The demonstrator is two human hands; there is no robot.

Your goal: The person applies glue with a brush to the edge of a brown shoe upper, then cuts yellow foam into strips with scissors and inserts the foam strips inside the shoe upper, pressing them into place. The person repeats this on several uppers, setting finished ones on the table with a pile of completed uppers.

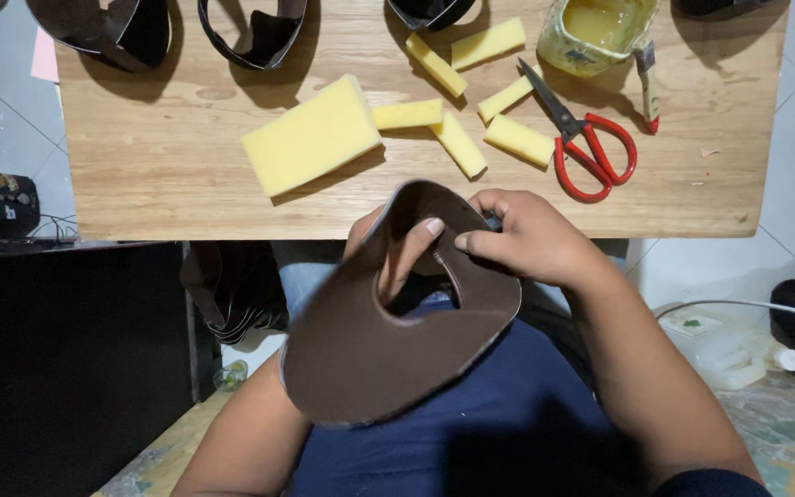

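A dark brown leather shoe upper (pixel 379 354), curved with an oval opening, is held over my lap just below the table edge. My left hand (pixel 396 250) grips it from behind, with fingers curling through the opening. My right hand (pixel 524 239) pinches its upper right rim between thumb and fingers.
The wooden table (pixel 167 175) carries a large yellow foam block (pixel 310 135), several cut foam strips (pixel 459 144), red-handled scissors (pixel 586 143), a cut container of yellowish glue (pixel 595 32) with a brush (pixel 647 83), and dark shoe uppers (pixel 112 32) along the far edge. More dark pieces (pixel 232 294) hang under the table.
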